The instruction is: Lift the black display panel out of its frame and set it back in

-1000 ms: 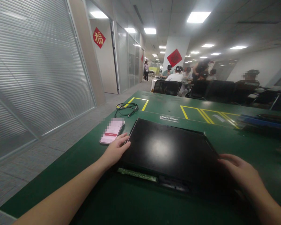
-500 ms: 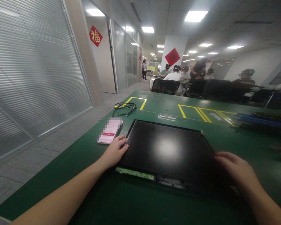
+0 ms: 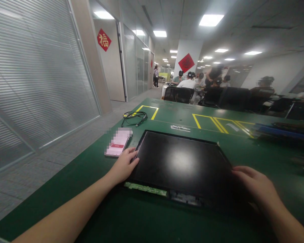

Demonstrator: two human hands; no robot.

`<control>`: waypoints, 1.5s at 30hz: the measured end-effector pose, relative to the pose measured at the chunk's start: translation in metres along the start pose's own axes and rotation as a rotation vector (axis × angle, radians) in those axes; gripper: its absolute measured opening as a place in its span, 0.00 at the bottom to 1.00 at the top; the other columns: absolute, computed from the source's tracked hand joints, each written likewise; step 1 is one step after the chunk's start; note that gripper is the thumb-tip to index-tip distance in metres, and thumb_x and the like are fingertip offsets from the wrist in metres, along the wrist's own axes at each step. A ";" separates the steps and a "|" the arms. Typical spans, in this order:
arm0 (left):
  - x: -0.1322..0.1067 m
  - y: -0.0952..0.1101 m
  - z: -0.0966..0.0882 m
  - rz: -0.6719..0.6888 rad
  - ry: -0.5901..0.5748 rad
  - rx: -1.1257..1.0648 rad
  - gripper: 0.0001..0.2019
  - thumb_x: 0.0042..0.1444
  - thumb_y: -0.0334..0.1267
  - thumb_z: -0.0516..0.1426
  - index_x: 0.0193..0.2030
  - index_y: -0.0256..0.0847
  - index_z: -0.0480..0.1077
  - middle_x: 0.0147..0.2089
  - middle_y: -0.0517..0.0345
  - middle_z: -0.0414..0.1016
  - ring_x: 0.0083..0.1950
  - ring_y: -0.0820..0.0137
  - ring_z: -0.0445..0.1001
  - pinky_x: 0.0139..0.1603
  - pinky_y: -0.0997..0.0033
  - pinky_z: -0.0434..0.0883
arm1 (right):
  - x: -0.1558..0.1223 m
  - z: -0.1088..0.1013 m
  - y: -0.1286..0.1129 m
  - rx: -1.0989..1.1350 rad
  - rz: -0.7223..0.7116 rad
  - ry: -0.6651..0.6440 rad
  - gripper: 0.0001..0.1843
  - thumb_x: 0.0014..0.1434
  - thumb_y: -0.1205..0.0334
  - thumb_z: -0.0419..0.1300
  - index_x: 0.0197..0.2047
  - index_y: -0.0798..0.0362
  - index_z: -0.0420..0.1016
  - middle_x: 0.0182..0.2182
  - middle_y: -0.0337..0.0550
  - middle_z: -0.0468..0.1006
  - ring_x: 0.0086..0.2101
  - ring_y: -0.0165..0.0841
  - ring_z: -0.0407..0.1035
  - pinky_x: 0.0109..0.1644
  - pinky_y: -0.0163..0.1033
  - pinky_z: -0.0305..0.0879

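Nearby: phone beside left hand, coiled cable beyond black panel.

display panel | black, rectangular, thin dark frame | screen up, lying slightly askew on green table | screen dark, pale glare near its middle | green circuit strip exposed along near edge, left part
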State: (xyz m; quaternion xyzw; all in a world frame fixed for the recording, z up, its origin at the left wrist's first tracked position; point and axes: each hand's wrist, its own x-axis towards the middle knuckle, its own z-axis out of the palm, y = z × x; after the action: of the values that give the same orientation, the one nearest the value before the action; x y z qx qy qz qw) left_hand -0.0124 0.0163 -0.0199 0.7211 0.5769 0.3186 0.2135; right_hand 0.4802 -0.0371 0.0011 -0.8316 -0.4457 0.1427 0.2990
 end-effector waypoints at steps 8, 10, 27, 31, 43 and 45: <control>-0.001 0.005 -0.001 -0.016 -0.016 0.032 0.21 0.63 0.41 0.56 0.56 0.38 0.84 0.69 0.35 0.76 0.71 0.42 0.72 0.75 0.42 0.65 | -0.002 -0.001 -0.005 0.009 0.052 -0.022 0.17 0.47 0.43 0.60 0.30 0.42 0.85 0.33 0.48 0.87 0.40 0.54 0.79 0.44 0.54 0.71; -0.001 0.005 -0.001 -0.024 -0.012 0.024 0.21 0.62 0.41 0.56 0.56 0.38 0.84 0.69 0.36 0.76 0.71 0.42 0.73 0.75 0.43 0.66 | 0.000 0.000 -0.003 0.011 0.054 -0.026 0.17 0.46 0.42 0.60 0.30 0.42 0.85 0.32 0.48 0.87 0.40 0.54 0.79 0.43 0.54 0.71; 0.000 0.001 0.001 -0.023 -0.011 0.106 0.21 0.63 0.40 0.56 0.58 0.34 0.82 0.70 0.35 0.76 0.71 0.45 0.74 0.75 0.42 0.67 | 0.004 0.000 0.002 -0.057 -0.041 -0.002 0.18 0.47 0.42 0.59 0.29 0.42 0.85 0.33 0.48 0.87 0.36 0.51 0.78 0.40 0.53 0.71; 0.000 0.002 0.002 -0.021 -0.018 0.123 0.21 0.64 0.40 0.56 0.58 0.34 0.82 0.70 0.35 0.76 0.72 0.46 0.73 0.75 0.42 0.67 | 0.002 -0.002 -0.003 -0.073 -0.032 -0.011 0.18 0.47 0.43 0.58 0.29 0.42 0.85 0.32 0.49 0.87 0.36 0.52 0.78 0.41 0.53 0.72; 0.000 0.001 0.003 -0.015 -0.010 0.121 0.21 0.63 0.41 0.56 0.57 0.33 0.81 0.70 0.33 0.75 0.71 0.44 0.73 0.74 0.39 0.67 | 0.003 0.002 0.005 -0.023 -0.026 -0.025 0.18 0.48 0.42 0.58 0.30 0.42 0.85 0.31 0.47 0.87 0.34 0.50 0.78 0.37 0.51 0.71; 0.000 -0.001 0.002 -0.021 -0.007 0.116 0.22 0.63 0.41 0.56 0.57 0.33 0.81 0.70 0.34 0.76 0.71 0.45 0.74 0.73 0.40 0.68 | 0.002 0.001 0.004 -0.021 -0.025 -0.016 0.18 0.47 0.42 0.58 0.30 0.42 0.85 0.32 0.47 0.87 0.36 0.50 0.79 0.38 0.51 0.71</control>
State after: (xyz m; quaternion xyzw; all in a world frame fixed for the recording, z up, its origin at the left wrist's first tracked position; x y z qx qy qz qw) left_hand -0.0117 0.0170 -0.0225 0.7272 0.6013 0.2800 0.1767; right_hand 0.4830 -0.0366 -0.0021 -0.8279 -0.4599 0.1410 0.2884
